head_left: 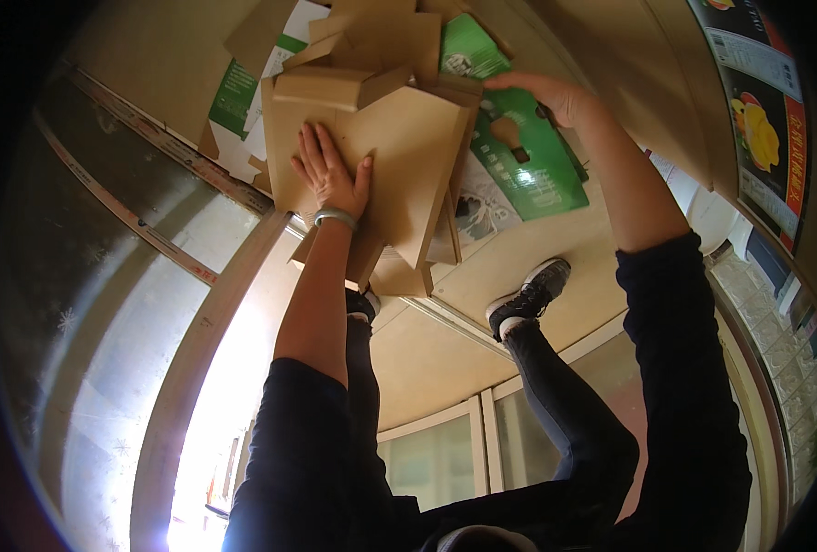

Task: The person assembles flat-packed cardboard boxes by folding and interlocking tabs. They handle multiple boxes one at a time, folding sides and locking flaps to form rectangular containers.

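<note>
My left hand (333, 179) lies flat, fingers spread, on a large brown cardboard piece (399, 161). A grey band circles that wrist. Up at the cardboard's far right corner is my right hand (556, 97), one finger stretched out to the brown edge. Its other fingers are partly hidden, and no firm grip shows. Just below that hand is a green printed carton (533, 166) with a cut-out, lying partly under the brown piece. A folded brown flap (321, 89) sits on the far side of the pile.
More flattened boxes lie behind, including a green-and-white one (236, 97) and a green piece (473, 51). A large printed carton (763, 129) stands at the far right. A wooden frame with glass panes (215, 304) runs along the left. My shoes (530, 296) rest below the pile.
</note>
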The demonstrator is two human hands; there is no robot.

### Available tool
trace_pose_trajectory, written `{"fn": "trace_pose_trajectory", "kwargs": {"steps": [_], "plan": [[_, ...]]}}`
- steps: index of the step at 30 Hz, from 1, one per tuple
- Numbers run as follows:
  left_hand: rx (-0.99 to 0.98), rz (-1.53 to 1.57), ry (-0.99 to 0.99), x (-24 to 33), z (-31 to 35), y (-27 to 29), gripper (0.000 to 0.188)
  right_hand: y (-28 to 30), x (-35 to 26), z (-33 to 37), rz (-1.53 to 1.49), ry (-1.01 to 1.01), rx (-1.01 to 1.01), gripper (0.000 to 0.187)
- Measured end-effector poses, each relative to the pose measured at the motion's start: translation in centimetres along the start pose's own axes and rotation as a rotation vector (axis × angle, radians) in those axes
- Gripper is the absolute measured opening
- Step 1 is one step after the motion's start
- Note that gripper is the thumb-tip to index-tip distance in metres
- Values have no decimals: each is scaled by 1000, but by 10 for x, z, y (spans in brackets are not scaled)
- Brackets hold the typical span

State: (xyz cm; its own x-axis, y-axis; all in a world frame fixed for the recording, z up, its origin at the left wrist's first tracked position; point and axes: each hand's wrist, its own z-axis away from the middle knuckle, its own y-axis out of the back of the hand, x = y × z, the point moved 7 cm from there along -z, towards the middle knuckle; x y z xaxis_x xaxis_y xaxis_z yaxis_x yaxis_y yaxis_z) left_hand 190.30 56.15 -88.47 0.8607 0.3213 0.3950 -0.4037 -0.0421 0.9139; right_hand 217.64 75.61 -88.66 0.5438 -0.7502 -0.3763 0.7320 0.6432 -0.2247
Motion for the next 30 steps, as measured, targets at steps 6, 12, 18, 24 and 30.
{"fn": "trace_pose_trajectory", "kwargs": {"steps": [6, 12, 18, 24, 30], "plan": [[198, 391, 110, -22, 14, 32, 75, -86, -25, 90, 32, 229, -355, 66], [-99, 1233, 438, -24, 53, 67, 66, -178, -35, 164, 20, 575, -222, 107], [-409, 1415, 378, 31, 46, 116, 68, -210, -44, 171, 122, 607, -3, 101], [-358, 1329, 584, 89, 43, 209, 83, -227, -53, 182, 191, 633, 91, 94], [-165, 940, 844, 82, 24, 256, 43, -288, -52, 207, 340, 596, 134, 88]]}}
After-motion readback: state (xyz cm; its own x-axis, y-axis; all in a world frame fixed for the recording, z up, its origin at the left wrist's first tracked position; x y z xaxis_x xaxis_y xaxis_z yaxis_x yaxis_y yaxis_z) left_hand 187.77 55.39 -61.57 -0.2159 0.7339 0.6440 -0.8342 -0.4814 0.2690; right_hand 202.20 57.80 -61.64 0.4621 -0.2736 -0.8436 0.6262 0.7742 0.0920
